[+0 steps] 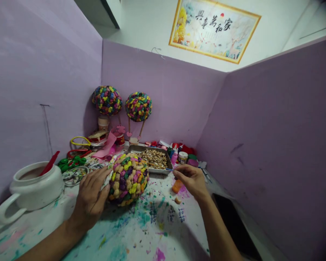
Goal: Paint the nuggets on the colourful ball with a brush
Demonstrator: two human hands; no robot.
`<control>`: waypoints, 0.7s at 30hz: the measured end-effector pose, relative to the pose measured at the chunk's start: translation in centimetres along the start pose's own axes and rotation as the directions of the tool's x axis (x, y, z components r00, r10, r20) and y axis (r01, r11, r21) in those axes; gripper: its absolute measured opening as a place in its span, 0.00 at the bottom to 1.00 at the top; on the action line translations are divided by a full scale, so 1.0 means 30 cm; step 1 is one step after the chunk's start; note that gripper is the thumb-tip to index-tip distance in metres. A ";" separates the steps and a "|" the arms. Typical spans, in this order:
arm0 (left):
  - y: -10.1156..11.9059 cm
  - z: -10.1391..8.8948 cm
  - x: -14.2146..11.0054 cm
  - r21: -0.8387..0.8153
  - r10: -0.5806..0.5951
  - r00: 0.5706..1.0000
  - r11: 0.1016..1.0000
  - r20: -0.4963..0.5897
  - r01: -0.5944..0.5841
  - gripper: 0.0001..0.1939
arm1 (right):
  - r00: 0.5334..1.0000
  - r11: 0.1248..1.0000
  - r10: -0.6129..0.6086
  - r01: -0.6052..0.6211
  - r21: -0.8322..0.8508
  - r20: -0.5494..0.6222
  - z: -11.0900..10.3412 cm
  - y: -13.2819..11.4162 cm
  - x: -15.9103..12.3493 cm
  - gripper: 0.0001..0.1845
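Note:
A ball covered in peanut shells (129, 179), some painted yellow, pink, purple, green and orange and others bare tan, rests on the paint-stained table (141, 232). My left hand (92, 195) is curled against its left side, with a bit of white paper or cloth (108, 180) between palm and ball. To the right of the ball, apart from it, my right hand (190, 177) pinches a thin blue stick (168, 169) that points left; its far end is hard to make out. Just below that hand sit an orange paint block (176, 186) and a loose shell piece (177, 200).
Behind the ball lies a metal tray (160, 171) of shell pieces. Paint bottles (174, 156) and jars (182, 157) stand right of it. At left are a white pot (36, 192), green pieces (73, 163) and scissors (80, 145). Two finished-looking balls (107, 100) stand behind. A black slab (233, 224) lies at right.

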State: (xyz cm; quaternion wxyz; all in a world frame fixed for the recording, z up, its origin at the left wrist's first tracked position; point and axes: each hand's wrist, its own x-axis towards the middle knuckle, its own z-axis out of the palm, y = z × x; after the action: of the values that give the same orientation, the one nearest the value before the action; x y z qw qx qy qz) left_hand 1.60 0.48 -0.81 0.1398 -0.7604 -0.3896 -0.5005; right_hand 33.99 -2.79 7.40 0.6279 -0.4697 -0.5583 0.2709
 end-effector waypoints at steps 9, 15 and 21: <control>0.007 -0.005 0.000 0.005 -0.010 1.000 1.000 0.013 0.010 0.21 | 0.970 0.944 0.037 0.046 0.328 -0.241 0.029 0.016 0.014 0.14; 0.002 -0.003 -0.001 -0.009 -0.016 1.000 1.000 0.010 0.016 0.21 | 0.957 0.870 0.093 0.056 0.489 -0.274 0.049 0.021 0.014 0.16; 0.001 -0.003 -0.001 -0.014 -0.027 1.000 1.000 0.008 0.027 0.21 | 0.953 0.829 0.125 0.053 0.557 -0.277 0.079 0.043 0.014 0.20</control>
State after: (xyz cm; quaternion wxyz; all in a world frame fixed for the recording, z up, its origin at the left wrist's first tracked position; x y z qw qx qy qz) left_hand 1.57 0.40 -0.79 0.1260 -0.7581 -0.3967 -0.5021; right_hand 32.06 -1.22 6.27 0.8100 -0.3122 -0.3431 0.3588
